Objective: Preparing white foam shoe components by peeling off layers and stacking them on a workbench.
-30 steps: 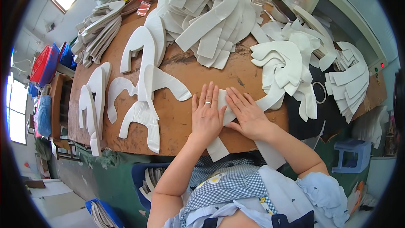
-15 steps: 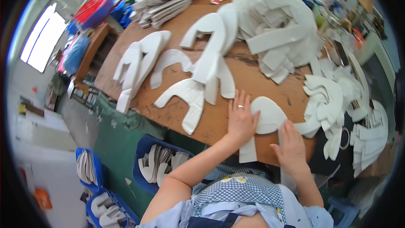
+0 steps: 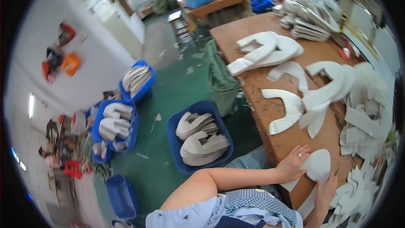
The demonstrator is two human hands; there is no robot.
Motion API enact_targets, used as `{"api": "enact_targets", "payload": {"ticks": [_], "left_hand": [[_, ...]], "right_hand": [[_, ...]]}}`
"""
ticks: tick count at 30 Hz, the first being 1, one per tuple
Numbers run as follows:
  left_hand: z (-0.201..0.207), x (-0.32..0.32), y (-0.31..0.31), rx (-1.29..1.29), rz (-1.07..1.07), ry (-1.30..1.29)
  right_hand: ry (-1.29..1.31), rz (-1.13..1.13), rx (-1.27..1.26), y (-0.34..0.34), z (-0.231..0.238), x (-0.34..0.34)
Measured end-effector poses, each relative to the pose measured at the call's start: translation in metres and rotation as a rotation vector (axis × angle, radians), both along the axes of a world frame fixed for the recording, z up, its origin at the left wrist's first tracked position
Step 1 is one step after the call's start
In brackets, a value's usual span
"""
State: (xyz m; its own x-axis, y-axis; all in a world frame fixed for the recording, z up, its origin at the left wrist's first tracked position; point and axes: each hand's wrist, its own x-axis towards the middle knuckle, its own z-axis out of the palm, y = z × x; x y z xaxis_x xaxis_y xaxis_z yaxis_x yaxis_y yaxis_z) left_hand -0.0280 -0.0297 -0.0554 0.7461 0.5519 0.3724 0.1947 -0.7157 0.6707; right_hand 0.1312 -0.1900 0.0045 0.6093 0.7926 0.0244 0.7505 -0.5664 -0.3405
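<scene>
A white U-shaped padded piece (image 3: 318, 165) lies on the table's near edge, its rounded end facing away from me and its legs toward my body. My left hand (image 3: 292, 164), with a ring on one finger, rests along the left side of the piece with fingers stretched out. On the opposite side, my right hand (image 3: 325, 190) touches the edge with its fingers extended; part of it is blurred. Farther left on the tabletop lies a single white curved piece (image 3: 288, 112), close to a group of overlapping white curved pieces (image 3: 327, 85).
Stacks of white pieces cover the brown table's (image 3: 262, 85) right side and far end. On the green floor to my left stands a blue basket (image 3: 171, 133) of curved pieces. Beyond it are another filled blue basket (image 3: 136, 122) and a blue bin (image 3: 120, 194). A green sack (image 3: 221, 80) leans by the table.
My view has swung left, bringing the floor baskets and far wall into sight. Both hands stay at the same white piece, and the pieces on the table keep their arrangement.
</scene>
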Motion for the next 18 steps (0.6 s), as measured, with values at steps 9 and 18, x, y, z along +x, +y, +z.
{"api": "enact_targets", "payload": {"ticks": [9, 18], "left_hand": [[-0.01, -0.051, -0.021, -0.072, 0.032, -0.027], [0.001, -0.092, -0.011, -0.157, -0.207, 0.131]], "right_hand": [[0.001, 0.412, 0.01, 0.051, -0.002, 0.042], [-0.133, 0.568, 0.24, 0.094, -0.044, 0.056]]}}
